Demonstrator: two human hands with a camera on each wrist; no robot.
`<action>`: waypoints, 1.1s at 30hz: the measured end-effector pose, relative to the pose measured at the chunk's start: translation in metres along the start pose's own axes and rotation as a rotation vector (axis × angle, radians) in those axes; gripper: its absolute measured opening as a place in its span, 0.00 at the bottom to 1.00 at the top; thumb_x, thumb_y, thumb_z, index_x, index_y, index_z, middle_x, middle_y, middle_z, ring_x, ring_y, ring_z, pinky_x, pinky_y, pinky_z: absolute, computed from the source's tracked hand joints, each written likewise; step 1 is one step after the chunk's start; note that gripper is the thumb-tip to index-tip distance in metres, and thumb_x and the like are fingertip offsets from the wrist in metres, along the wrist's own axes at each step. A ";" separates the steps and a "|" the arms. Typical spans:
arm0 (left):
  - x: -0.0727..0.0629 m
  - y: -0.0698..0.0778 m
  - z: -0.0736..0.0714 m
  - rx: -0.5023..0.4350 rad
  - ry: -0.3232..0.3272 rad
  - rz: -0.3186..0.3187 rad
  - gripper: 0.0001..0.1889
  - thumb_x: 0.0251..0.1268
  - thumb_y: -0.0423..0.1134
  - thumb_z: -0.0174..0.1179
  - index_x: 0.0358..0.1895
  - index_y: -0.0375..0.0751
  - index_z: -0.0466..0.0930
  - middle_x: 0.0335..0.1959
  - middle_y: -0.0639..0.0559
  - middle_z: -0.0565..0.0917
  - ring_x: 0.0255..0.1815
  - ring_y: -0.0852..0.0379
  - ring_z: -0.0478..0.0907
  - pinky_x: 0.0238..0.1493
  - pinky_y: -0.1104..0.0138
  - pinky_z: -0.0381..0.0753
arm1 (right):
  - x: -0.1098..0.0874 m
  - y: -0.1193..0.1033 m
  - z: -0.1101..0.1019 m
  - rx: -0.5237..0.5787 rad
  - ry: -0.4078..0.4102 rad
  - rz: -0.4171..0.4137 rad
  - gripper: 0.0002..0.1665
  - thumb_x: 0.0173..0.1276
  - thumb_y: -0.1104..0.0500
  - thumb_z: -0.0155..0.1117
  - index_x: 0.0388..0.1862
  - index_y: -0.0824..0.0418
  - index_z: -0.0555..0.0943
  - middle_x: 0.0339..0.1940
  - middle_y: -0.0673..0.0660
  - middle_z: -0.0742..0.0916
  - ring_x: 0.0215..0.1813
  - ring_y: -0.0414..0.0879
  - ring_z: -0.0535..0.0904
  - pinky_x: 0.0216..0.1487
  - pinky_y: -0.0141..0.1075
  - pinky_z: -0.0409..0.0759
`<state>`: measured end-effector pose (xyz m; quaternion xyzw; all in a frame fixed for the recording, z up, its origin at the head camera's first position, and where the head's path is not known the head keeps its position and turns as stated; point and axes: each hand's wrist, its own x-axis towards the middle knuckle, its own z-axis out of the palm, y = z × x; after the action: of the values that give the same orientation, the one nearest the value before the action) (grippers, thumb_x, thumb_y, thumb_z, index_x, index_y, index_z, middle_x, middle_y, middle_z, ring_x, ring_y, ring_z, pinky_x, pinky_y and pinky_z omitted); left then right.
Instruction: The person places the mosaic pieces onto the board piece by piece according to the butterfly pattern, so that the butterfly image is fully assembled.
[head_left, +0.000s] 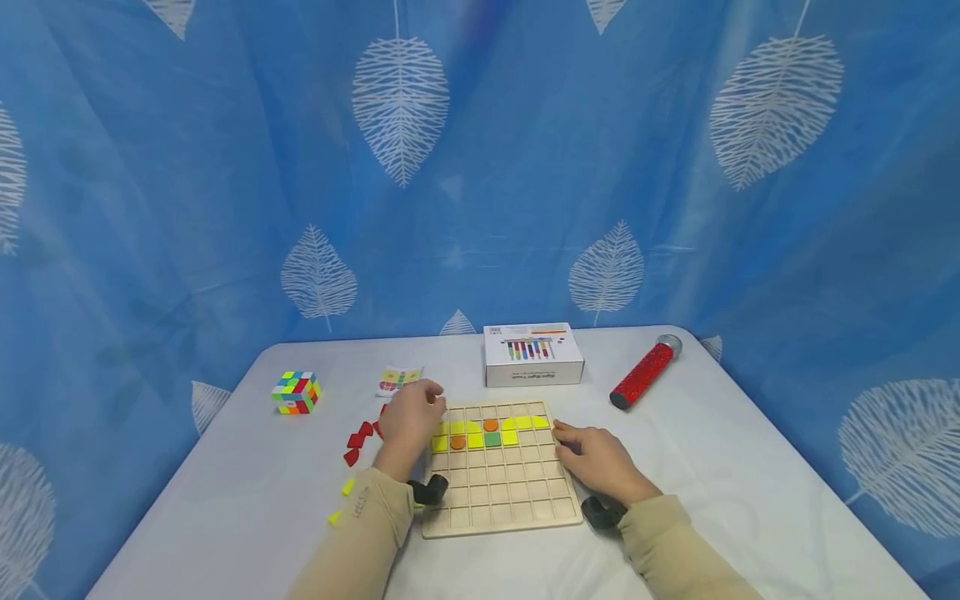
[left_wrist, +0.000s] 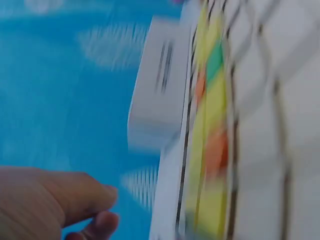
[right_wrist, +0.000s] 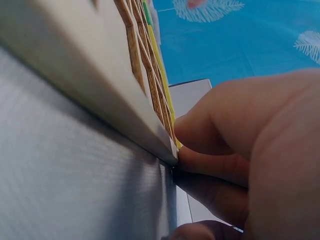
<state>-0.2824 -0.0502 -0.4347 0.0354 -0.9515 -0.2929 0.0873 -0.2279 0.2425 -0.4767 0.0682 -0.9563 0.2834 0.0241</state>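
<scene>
A wooden grid board (head_left: 506,486) lies on the table, its upper rows holding yellow pieces (head_left: 510,437), two orange discs (head_left: 458,442) and a green square (head_left: 492,439). My right hand (head_left: 600,460) grips the board's right edge; in the right wrist view the thumb (right_wrist: 200,122) is at the rim with fingers against the side. Over the board's upper left corner hovers my left hand (head_left: 412,417). Its thumb (left_wrist: 82,195) and a fingertip are close together in the blurred left wrist view, with nothing seen between them. Red pieces (head_left: 354,442) lie left of that hand, some partly hidden.
Loose yellow pieces (head_left: 348,487) lie by the left forearm. A pattern card (head_left: 397,379) is behind the left hand. Farther back stands a white box (head_left: 534,358). A puzzle cube (head_left: 296,392) sits at left, a red glittery microphone (head_left: 643,375) at right. Blue leaf-patterned curtains surround the table.
</scene>
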 end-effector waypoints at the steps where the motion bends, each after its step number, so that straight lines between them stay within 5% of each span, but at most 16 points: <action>1: 0.004 -0.008 -0.003 0.011 0.002 -0.030 0.14 0.67 0.44 0.67 0.54 0.49 0.88 0.45 0.51 0.88 0.37 0.53 0.81 0.33 0.60 0.77 | 0.000 0.000 0.000 -0.001 0.002 -0.001 0.24 0.72 0.54 0.65 0.64 0.61 0.83 0.70 0.52 0.82 0.72 0.61 0.75 0.70 0.57 0.72; 5: 0.015 -0.033 -0.008 0.030 -0.048 -0.136 0.20 0.66 0.47 0.69 0.60 0.47 0.86 0.51 0.47 0.88 0.41 0.49 0.81 0.37 0.57 0.77 | -0.001 0.000 -0.001 0.004 0.005 0.005 0.24 0.71 0.54 0.65 0.64 0.60 0.83 0.70 0.52 0.82 0.72 0.61 0.75 0.70 0.58 0.72; 9: 0.017 -0.044 -0.005 0.037 -0.097 -0.137 0.23 0.64 0.49 0.70 0.61 0.47 0.86 0.53 0.46 0.88 0.42 0.49 0.80 0.38 0.57 0.76 | -0.001 -0.001 -0.001 0.011 0.001 0.010 0.24 0.72 0.55 0.65 0.64 0.60 0.83 0.70 0.52 0.82 0.72 0.61 0.75 0.70 0.58 0.71; 22: 0.018 -0.046 0.003 0.070 -0.093 -0.082 0.16 0.64 0.48 0.70 0.52 0.47 0.90 0.42 0.51 0.88 0.36 0.51 0.79 0.35 0.58 0.77 | 0.000 -0.001 0.000 0.021 -0.004 0.012 0.24 0.72 0.55 0.66 0.64 0.60 0.83 0.70 0.53 0.82 0.73 0.59 0.75 0.71 0.57 0.70; 33: 0.019 -0.047 0.005 -0.003 -0.091 -0.128 0.12 0.63 0.45 0.71 0.45 0.45 0.84 0.35 0.51 0.84 0.34 0.52 0.77 0.34 0.61 0.73 | 0.000 -0.001 0.002 0.021 0.014 0.008 0.23 0.71 0.55 0.66 0.64 0.60 0.84 0.69 0.53 0.82 0.72 0.60 0.76 0.70 0.56 0.72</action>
<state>-0.3014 -0.0887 -0.4630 0.0828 -0.9498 -0.3006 0.0249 -0.2276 0.2406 -0.4781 0.0627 -0.9534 0.2938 0.0291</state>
